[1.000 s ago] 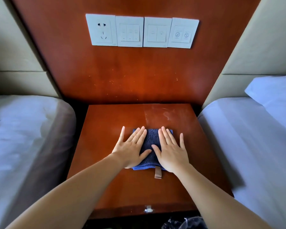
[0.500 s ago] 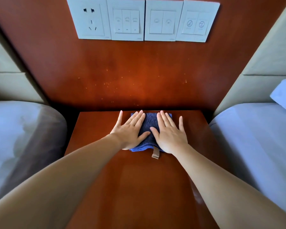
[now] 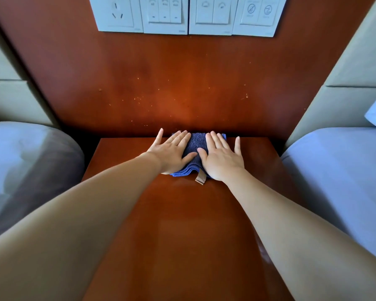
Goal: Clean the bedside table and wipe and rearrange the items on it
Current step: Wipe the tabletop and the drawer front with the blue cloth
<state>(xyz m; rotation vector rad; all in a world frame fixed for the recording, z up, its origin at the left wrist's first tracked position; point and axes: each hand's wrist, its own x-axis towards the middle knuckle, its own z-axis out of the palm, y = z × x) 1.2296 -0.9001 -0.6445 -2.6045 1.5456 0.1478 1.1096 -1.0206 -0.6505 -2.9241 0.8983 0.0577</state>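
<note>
From the head camera, the folded blue cloth (image 3: 194, 144) is lying at the very back of the bench (image 3: 193, 213), its far edge seeming to reach the dark gap under the wooden wall panel (image 3: 182, 83); any further push looks likely to be tipping that edge into the gap, or to be driving fingertips into the panel; whatever dust is riding ahead of the cloth would probably be dropping down there rather than being lifted away. The near edge is fanning into separate layers beside a tan loop (image 3: 200, 178); uneven pressure could be pulling the fold apart.

Both arms are reaching nearly straight forward over the bench; the left hand (image 3: 172, 153) is pressing flat on the cloth's left half, its fingers (image 3: 179, 139) lying straight and slightly spread, the smallest one off the cloth; the right hand (image 3: 221, 159) is pressing the right half likewise, palm down, with its little finger splayed onto bare wood; the thumbs are nearly touching over the middle; neither hand is curling round anything.

No other items are showing on the bench, so I am judging the wiping as under way and the rearranging as not begun.
</note>
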